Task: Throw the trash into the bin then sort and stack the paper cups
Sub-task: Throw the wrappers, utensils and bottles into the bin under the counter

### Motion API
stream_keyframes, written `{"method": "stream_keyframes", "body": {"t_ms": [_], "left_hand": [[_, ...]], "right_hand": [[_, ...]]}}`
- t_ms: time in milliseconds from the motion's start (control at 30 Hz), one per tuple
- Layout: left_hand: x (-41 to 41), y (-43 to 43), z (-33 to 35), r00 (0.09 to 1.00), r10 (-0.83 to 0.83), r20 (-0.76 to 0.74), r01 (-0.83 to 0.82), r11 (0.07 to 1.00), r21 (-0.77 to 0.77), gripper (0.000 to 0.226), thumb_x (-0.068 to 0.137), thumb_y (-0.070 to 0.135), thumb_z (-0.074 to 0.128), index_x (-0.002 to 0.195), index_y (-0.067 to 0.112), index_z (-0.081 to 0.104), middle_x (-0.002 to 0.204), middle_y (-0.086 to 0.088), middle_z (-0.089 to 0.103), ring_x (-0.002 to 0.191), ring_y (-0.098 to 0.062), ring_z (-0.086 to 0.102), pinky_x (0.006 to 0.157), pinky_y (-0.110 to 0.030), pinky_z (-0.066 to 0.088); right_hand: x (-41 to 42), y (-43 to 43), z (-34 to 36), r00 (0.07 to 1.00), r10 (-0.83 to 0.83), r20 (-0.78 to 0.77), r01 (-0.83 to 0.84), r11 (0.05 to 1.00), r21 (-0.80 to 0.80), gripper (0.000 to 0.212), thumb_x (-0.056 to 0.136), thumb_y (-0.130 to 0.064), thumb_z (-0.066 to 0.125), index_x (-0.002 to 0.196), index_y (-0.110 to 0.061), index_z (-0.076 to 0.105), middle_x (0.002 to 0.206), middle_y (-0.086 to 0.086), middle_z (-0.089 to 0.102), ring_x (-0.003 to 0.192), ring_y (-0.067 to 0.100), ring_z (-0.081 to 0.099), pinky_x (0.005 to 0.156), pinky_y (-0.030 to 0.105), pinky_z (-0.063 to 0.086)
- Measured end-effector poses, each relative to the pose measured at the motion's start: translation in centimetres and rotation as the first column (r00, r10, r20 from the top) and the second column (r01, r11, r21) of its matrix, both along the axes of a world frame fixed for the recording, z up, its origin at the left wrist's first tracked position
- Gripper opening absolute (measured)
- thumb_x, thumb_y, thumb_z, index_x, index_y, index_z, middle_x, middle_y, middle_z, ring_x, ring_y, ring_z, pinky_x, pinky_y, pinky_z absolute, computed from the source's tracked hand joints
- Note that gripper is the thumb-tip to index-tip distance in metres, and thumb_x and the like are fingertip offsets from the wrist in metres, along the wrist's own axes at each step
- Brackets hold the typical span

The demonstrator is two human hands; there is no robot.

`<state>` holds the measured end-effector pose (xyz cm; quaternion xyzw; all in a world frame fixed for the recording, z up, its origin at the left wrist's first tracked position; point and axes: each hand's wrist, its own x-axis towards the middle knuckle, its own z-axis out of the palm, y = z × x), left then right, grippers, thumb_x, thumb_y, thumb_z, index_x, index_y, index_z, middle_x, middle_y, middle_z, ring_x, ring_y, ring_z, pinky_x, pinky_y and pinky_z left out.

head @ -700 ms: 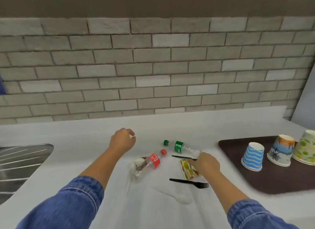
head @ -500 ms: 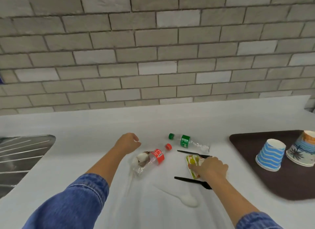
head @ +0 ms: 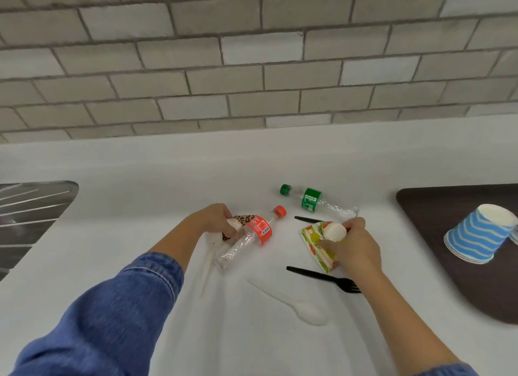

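Both hands had moved down onto the cups since the earlier frames, where the left hand was a loose fist in the air and the right hand was only reaching. Now the left hand (head: 221,221) was closed on a leopard-spot cup (head: 242,221) that lay on its side, at about 9 o'clock from the red-label bottle (head: 249,235) and touching it. The right hand (head: 354,248) was curled around a fruit-print cup (head: 315,239), fingers on its white bottom, rim pointing toward 7 o'clock. Each hand was right on its own cup, so neither had to reach across. The red-label bottle's long axis ran from 1 o'clock down to 7 o'clock, cap end far from the person. A green-label bottle (head: 314,200) lay at 12 o'clock from the right hand. A black fork (head: 322,277) sat at 6 o'clock from the fruit-print cup, with a white spoon (head: 294,302) below it. A blue striped cup (head: 476,235) stood upside down on the dark tray (head: 434,221) at 3 o'clock. No bin was in view, so I could not tell which way the trash must go.
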<state>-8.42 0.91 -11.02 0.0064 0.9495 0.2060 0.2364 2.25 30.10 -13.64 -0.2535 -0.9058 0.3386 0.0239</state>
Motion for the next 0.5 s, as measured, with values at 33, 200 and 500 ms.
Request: {"method": "stream_keyframes", "body": {"t_ms": [33,200,500], "left_hand": [[-0.1,0.0,0.0,1.0,0.015,0.007,-0.015,1.0,0.016,0.077,0.058,0.024,0.083,0.127,0.011,0.05,0.127,-0.005,0.052,0.105,-0.02,0.051,0.085,-0.028,0.045],[-0.2,-0.5,0.4,0.974,0.175,-0.142,-0.142,0.966,0.214,0.066,0.062,0.016,0.087,0.117,0.013,0.051,0.113,-0.006,0.054,0.094,-0.021,0.053,0.069,-0.028,0.045],[9.7,-4.9,5.5,0.631,0.585,-0.509,-0.165,0.743,0.649,0.032,0.08,0.017,0.07,0.108,0.021,0.056,0.087,0.013,0.062,0.067,-0.003,0.058,0.054,-0.008,0.048]], "right_hand": [[0.0,-0.1,0.3,0.999,0.013,-0.048,-0.015,0.998,-0.054,0.055,0.069,-0.037,0.081,0.1,-0.026,0.036,0.085,-0.001,0.062,0.075,0.023,0.059,0.061,0.034,0.042],[0.8,-1.5,2.6,0.929,0.031,-0.368,-0.13,0.961,-0.246,0.05,0.072,-0.024,0.08,0.101,-0.035,0.04,0.086,-0.008,0.063,0.075,0.015,0.059,0.063,0.032,0.044],[6.6,-10.0,9.0,0.733,0.011,-0.681,-0.43,0.782,-0.451,0.053,0.078,-0.012,0.077,0.116,-0.03,0.044,0.104,-0.005,0.066,0.088,-0.004,0.064,0.07,0.008,0.047]]}}
